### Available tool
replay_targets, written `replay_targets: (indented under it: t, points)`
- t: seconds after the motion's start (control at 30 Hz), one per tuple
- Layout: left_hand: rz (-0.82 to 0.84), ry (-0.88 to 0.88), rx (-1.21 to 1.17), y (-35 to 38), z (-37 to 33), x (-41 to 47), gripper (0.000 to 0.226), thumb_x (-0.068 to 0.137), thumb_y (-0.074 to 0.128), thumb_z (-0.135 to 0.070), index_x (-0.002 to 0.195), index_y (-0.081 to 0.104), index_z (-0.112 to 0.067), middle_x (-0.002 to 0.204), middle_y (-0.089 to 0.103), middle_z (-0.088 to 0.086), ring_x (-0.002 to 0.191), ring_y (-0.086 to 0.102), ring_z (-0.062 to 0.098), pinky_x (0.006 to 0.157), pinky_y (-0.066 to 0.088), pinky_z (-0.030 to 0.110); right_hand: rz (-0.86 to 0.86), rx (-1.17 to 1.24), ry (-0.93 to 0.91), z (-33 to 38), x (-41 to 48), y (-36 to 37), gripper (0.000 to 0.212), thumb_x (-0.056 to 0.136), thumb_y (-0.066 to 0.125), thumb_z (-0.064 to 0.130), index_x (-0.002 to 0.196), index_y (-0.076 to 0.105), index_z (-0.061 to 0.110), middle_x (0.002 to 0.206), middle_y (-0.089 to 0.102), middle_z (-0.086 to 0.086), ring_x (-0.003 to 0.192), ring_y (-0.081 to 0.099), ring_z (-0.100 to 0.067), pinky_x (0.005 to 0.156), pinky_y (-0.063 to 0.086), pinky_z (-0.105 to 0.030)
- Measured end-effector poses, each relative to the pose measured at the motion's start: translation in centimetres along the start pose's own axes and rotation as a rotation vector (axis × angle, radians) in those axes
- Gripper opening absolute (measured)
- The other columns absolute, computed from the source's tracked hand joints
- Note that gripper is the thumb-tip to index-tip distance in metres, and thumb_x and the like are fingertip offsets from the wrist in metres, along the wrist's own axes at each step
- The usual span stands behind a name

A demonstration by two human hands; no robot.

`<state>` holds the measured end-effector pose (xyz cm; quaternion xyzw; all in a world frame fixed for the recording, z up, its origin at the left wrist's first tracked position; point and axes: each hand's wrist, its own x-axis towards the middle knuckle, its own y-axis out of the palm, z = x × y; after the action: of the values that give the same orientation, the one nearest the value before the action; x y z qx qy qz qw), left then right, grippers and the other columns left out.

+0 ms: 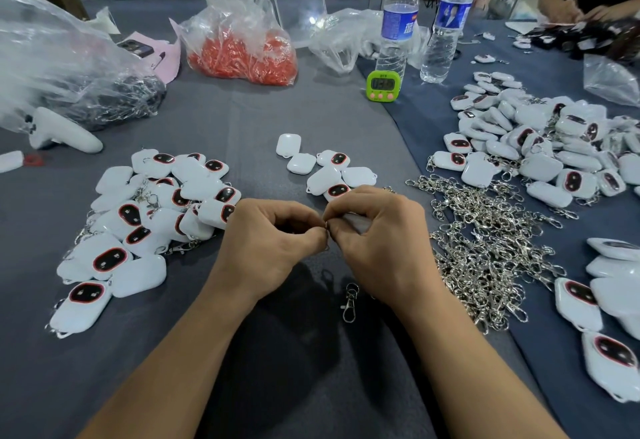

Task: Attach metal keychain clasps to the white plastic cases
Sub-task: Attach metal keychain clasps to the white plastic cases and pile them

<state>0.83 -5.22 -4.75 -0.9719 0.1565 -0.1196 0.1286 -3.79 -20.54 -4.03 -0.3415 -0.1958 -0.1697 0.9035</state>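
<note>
1. The white case (354,219) being worked on shows only as a sliver behind the right hand (377,236). It is held just above the worktop (277,133), close in front of the person.
2. Handling, by judgement: the case is a small, light, hard plastic shell, smooth and probably slippery. It is best gripped across its flat faces with the corner loop left free. The glossy dark face could scuff against metal.
3. The heap of clasps (485,241) lies to the right, tangled together. Each one looks light and stiff, with a springy ring, and is best picked up by that ring. One loose clasp (349,301) lies on the worktop beside the right wrist.
4. The fingers (346,203) of the right hand curl round the case, tips pressed tight together.
5. The left hand (273,241) is curled too, thumb and forefinger pinching a small ring (326,228) where the two hands meet. It is too small to tell whether the ring is threaded through the case yet.
6. Cases already fitted with clasps are piled to the left (149,217). A few bare cases (329,168) sit just beyond the hands.
</note>
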Motion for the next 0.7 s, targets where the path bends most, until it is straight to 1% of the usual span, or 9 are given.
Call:
replay_targets:
  t: [0.13, 0.27, 0.37, 0.43, 0.5, 0.57, 0.6, 0.63, 0.7]
  points:
    - [0.008, -0.055, -0.040, -0.2, -0.1, 0.0, 0.019, 0.069, 0.079, -0.010, 0.075, 0.081, -0.028, 0.070, 0.076, -0.002, 0.065, 0.070, 0.007, 0.065, 0.056, 0.021, 0.025, -0.003, -0.022, 0.1, 0.0, -0.2, 0.018, 0.075, 0.074, 0.005, 0.073, 0.075, 0.023, 0.079, 0.069, 0.012, 0.078, 0.064, -0.006, 0.074, 0.049, -0.023]
    - [0.019, -0.118, -0.095, -0.3, -0.3, 0.0, 0.016, 0.069, 0.083, -0.007, 0.076, 0.082, -0.022, 0.073, 0.077, 0.004, 0.070, 0.071, 0.014, 0.075, 0.059, 0.035, 0.042, 0.022, -0.030, 0.1, 0.1, -0.5, 0.019, 0.076, 0.075, 0.003, 0.074, 0.075, 0.022, 0.078, 0.067, 0.013, 0.077, 0.064, -0.007, 0.074, 0.049, -0.024]
    - [0.017, -0.107, -0.096, -0.2, -0.4, -0.1, 0.018, 0.072, 0.082, -0.002, 0.075, 0.082, -0.019, 0.072, 0.076, 0.004, 0.067, 0.069, 0.012, 0.070, 0.057, 0.030, 0.042, 0.013, -0.038, 0.0, 0.1, -0.5, 0.019, 0.076, 0.076, 0.004, 0.075, 0.076, 0.022, 0.079, 0.068, 0.012, 0.078, 0.065, -0.007, 0.075, 0.049, -0.024]
    - [0.017, -0.106, -0.084, 0.0, -0.5, -0.1, 0.011, 0.068, 0.079, -0.008, 0.073, 0.081, -0.018, 0.070, 0.075, 0.004, 0.065, 0.067, 0.011, 0.067, 0.055, 0.029, 0.032, 0.008, -0.051, -0.1, 0.1, -0.3, 0.018, 0.076, 0.076, 0.006, 0.074, 0.075, 0.024, 0.079, 0.069, 0.012, 0.078, 0.065, -0.006, 0.075, 0.049, -0.023]
    - [-0.076, -0.085, -0.035, 0.4, -0.5, -0.1, 0.008, 0.064, 0.073, -0.018, 0.068, 0.078, -0.021, 0.064, 0.072, 0.000, 0.059, 0.061, 0.009, 0.061, 0.050, 0.027, -0.002, 0.025, 0.023, -0.1, 0.0, 0.0, 0.016, 0.077, 0.077, 0.011, 0.073, 0.074, 0.026, 0.078, 0.071, 0.014, 0.077, 0.066, -0.003, 0.073, 0.048, -0.017]
    - [-0.264, 0.010, 0.137, 0.5, -0.3, -0.2, 0.005, 0.062, 0.069, -0.023, 0.063, 0.074, -0.024, 0.058, 0.067, -0.007, 0.052, 0.054, 0.002, 0.055, 0.045, 0.018, -0.029, 0.080, 0.217, -0.6, 0.1, 0.3, 0.014, 0.081, 0.078, 0.020, 0.070, 0.073, 0.027, 0.069, 0.069, 0.018, 0.067, 0.063, 0.000, 0.064, 0.045, -0.013]
    - [-0.345, 0.071, 0.282, 0.3, -0.2, -0.2, 0.003, 0.063, 0.069, -0.024, 0.062, 0.071, -0.025, 0.058, 0.065, -0.010, 0.051, 0.055, 0.003, 0.054, 0.044, 0.016, -0.026, 0.155, 0.339, -0.8, 0.3, 0.5, 0.013, 0.084, 0.077, 0.025, 0.071, 0.074, 0.022, 0.062, 0.065, 0.016, 0.058, 0.057, -0.001, 0.060, 0.044, -0.018]
    - [-0.392, 0.127, 0.443, 0.1, -0.1, -0.3, 0.001, 0.064, 0.070, -0.024, 0.063, 0.070, -0.024, 0.058, 0.063, -0.010, 0.053, 0.055, 0.005, 0.055, 0.045, 0.019, -0.016, 0.281, 0.451, -0.9, 0.5, 0.5, 0.018, 0.086, 0.075, 0.027, 0.075, 0.074, 0.013, 0.059, 0.060, 0.010, 0.057, 0.051, -0.007, 0.059, 0.042, -0.026]
    - [-0.396, 0.232, 0.742, 0.0, 0.1, -0.4, 0.012, 0.063, 0.080, -0.022, 0.064, 0.068, -0.024, 0.057, 0.060, -0.008, 0.057, 0.050, 0.011, 0.058, 0.039, 0.026, 0.003, 0.577, 0.612, -0.9, 1.0, 0.4, 0.028, 0.086, 0.071, 0.025, 0.085, 0.070, -0.003, 0.070, 0.054, -0.012, 0.066, 0.045, -0.022, 0.066, 0.036, -0.039]
